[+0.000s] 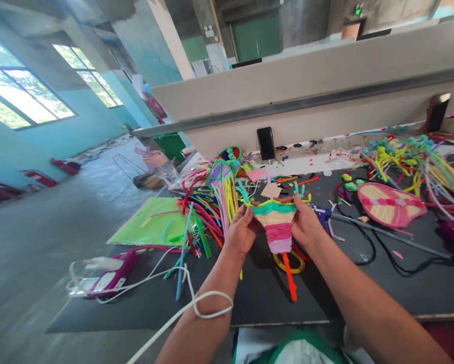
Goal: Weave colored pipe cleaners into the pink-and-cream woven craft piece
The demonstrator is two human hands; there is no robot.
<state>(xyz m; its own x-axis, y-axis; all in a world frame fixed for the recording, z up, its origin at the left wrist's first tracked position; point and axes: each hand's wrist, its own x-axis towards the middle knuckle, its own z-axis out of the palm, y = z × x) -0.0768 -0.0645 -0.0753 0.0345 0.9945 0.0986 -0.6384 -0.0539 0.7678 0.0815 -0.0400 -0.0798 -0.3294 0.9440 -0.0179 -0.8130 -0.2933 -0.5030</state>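
Observation:
Between my two hands is a striped pipe-cleaner piece (279,228), banded teal, cream, pink and lilac, with a thin yellow top edge. My left hand (243,230) pinches its left upper corner. At the right upper corner, my right hand (305,222) grips it with thumb and fingers. An orange-red strip (289,278) points down below the piece. Behind it on the dark table lies a yellow ring (298,267), partly hidden. Teal ends stick up beside both hands.
Bundles of colored pipe cleaners (227,199) lie left of centre, near a green sheet (151,222). A phone (266,143) leans on the divider. A white cable (181,313) crosses my left forearm. At right are a pink-and-cream oval (391,205), black cords and a glue gun (322,215).

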